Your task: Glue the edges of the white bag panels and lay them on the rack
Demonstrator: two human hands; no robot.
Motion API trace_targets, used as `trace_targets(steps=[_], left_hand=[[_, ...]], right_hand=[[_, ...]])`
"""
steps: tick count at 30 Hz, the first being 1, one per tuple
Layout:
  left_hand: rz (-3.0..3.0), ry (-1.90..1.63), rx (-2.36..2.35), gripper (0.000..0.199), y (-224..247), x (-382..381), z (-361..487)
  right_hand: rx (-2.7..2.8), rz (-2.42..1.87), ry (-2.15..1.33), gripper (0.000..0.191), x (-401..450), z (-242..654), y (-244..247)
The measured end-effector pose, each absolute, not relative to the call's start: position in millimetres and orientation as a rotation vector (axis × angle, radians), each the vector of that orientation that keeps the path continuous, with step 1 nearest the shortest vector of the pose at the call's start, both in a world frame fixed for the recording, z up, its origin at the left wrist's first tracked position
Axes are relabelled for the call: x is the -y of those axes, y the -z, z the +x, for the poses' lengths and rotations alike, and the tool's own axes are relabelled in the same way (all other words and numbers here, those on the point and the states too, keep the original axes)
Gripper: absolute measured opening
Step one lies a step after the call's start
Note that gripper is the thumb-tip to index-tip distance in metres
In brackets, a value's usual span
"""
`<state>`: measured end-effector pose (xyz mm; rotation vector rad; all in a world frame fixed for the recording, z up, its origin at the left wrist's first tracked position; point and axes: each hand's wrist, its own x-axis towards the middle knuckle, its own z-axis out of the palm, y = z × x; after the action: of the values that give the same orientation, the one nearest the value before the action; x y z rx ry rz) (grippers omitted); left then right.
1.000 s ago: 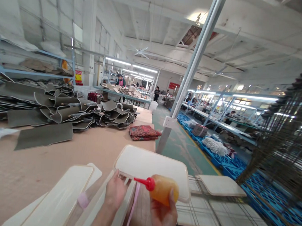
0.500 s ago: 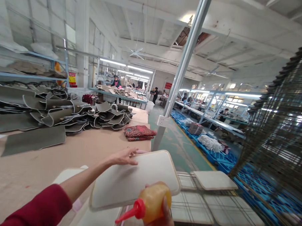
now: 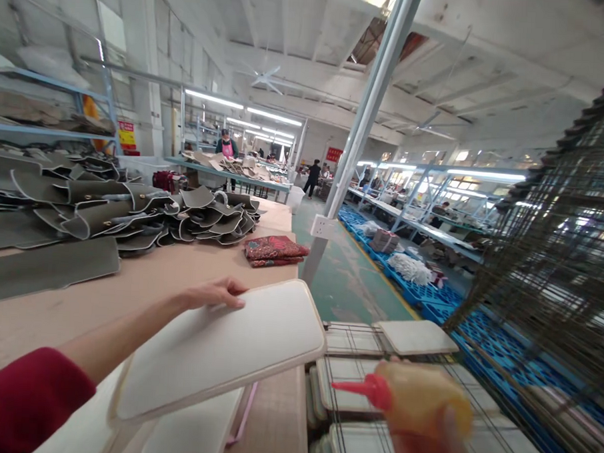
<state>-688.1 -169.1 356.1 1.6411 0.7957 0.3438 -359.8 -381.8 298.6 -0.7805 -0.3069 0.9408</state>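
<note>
My left hand (image 3: 221,294) grips the far edge of a white rounded panel (image 3: 221,346), its thumb on the top face. The panel is tilted above the table, over other white panels (image 3: 193,425). Off to the right, my right hand (image 3: 440,443) is wrapped round a yellowish squeeze bottle (image 3: 422,399), partly blurred. The bottle's red nozzle (image 3: 360,388) points left, a short way from the panel's right end, not touching it.
Grey-green pieces (image 3: 107,211) are heaped on the tan table (image 3: 180,264), with folded red patterned cloth (image 3: 275,250) beyond my left hand. A metal post (image 3: 356,129) stands ahead. Wire racks (image 3: 369,406) bearing white panels lie right. Several people work farther off.
The bottle in my right hand has moved right, away from the panel. My left hand and the panel have shifted left. The camera view has shifted slightly.
</note>
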Motion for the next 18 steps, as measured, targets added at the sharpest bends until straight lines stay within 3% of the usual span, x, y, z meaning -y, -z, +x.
trace_targets(steps=[8, 18], left_hand=[[1.624, -0.267, -0.737, 0.026, -371.7, 181.2, -690.5], [1.553, -0.294, -0.693, 0.027, -364.5, 188.4, -694.5]], right_hand=[[0.464, -0.944, -0.710, 0.085, 363.4, -331.6, -328.3], [0.562, -0.994, -0.658, 0.094, 365.9, -325.9, -321.1]])
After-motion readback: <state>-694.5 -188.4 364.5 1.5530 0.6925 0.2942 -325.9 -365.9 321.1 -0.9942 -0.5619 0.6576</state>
